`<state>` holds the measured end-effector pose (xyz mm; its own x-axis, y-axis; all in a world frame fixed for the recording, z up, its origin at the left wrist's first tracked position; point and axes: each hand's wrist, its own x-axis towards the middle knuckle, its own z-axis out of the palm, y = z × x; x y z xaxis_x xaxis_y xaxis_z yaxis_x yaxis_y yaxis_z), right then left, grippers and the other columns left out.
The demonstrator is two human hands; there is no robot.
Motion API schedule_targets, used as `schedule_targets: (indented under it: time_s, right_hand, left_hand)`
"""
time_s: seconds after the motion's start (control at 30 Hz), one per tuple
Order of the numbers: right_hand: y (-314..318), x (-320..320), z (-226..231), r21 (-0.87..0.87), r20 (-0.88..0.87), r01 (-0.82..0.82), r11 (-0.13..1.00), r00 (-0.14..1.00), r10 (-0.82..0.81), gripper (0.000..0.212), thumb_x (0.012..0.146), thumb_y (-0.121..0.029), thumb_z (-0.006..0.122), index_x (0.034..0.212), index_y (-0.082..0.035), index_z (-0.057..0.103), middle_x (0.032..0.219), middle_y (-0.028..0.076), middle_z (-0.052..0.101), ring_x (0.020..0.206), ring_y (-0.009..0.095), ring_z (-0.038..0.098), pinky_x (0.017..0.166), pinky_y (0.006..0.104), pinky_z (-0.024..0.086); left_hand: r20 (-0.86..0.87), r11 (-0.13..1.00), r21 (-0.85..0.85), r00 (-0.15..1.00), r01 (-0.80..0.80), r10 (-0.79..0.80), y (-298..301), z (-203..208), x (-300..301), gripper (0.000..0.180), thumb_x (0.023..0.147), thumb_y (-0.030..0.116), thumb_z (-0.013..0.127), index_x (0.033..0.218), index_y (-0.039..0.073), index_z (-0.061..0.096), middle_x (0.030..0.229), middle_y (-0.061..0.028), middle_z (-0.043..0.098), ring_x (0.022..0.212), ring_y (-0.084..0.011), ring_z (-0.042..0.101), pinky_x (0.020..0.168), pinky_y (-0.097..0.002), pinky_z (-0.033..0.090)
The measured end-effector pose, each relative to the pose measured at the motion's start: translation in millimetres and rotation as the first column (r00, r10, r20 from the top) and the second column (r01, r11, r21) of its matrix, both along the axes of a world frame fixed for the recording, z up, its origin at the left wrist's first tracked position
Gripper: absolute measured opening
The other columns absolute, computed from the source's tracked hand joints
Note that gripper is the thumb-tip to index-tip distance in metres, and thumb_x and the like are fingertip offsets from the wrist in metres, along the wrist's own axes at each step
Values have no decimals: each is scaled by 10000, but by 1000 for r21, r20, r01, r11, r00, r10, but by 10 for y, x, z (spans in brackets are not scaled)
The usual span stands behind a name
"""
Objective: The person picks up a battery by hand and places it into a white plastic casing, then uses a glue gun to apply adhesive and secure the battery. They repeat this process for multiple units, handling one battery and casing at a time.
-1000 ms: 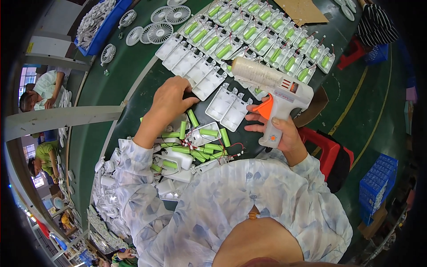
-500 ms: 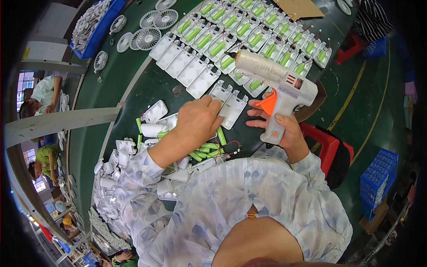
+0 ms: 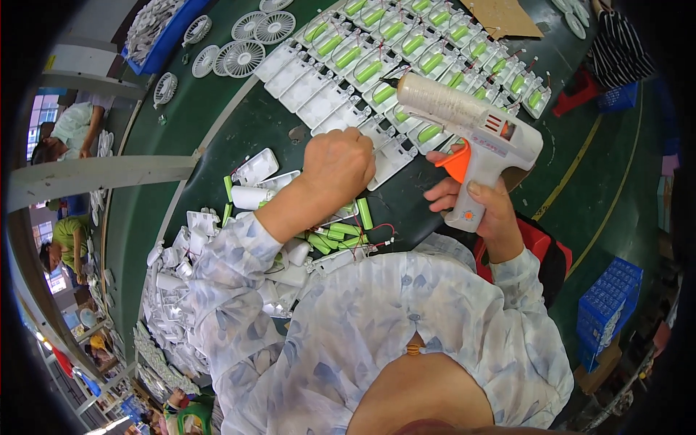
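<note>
My right hand (image 3: 496, 206) is wrapped around the handle of a white hot glue gun (image 3: 500, 134) with an orange trigger. The gun's dark nozzle points left, above the shells, and some of my fingers stretch out beyond the trigger. My left hand (image 3: 338, 161) is curled closed at the near end of a row of empty white plastic shells (image 3: 391, 161), against the last ones. Its fingertips are hidden beneath it. Farther back stand rows of similar shells, each with a green battery cell (image 3: 368, 70) and thin wires.
Loose green cells (image 3: 365, 214) and a pile of white plastic parts (image 3: 170, 304) lie near my left forearm. White fan grilles (image 3: 245, 58) and a blue bin (image 3: 148, 36) are at far left. Cardboard (image 3: 504, 18) lies at the back; a red stool (image 3: 533, 239) stands right.
My left hand has moved slightly away from me, and the last empty shells now sit against the row. My right hand has shifted right with the glue gun. The whole view has shifted slightly.
</note>
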<state>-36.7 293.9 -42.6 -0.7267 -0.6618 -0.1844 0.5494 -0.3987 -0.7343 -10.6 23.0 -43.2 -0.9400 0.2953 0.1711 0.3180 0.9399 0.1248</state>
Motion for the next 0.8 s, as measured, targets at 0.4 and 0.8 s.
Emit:
schedule_targets:
  time_s: [0.4, 0.8]
  right_hand:
    - [14, -242, 569, 137, -285, 18, 990, 958, 22, 765, 829, -273, 670, 1440, 53, 346, 1385, 337, 497, 838, 336, 739, 721, 366, 615]
    - [-163, -255, 765, 216, -338, -13, 976, 937, 88, 719, 835, -293, 657, 1407, 64, 407, 1348, 291, 558, 842, 298, 740, 716, 348, 605]
  left_hand:
    - [207, 938, 340, 969, 60, -137, -185, 473, 189, 117, 814, 132, 700, 911, 68, 687, 917, -92, 602, 833, -313, 637, 678, -422, 511]
    - [422, 878, 307, 775, 367, -471, -138, 563, 633, 339, 763, 17, 663, 1097, 57, 704, 1119, -87, 611, 1060, -266, 553, 888, -358, 456]
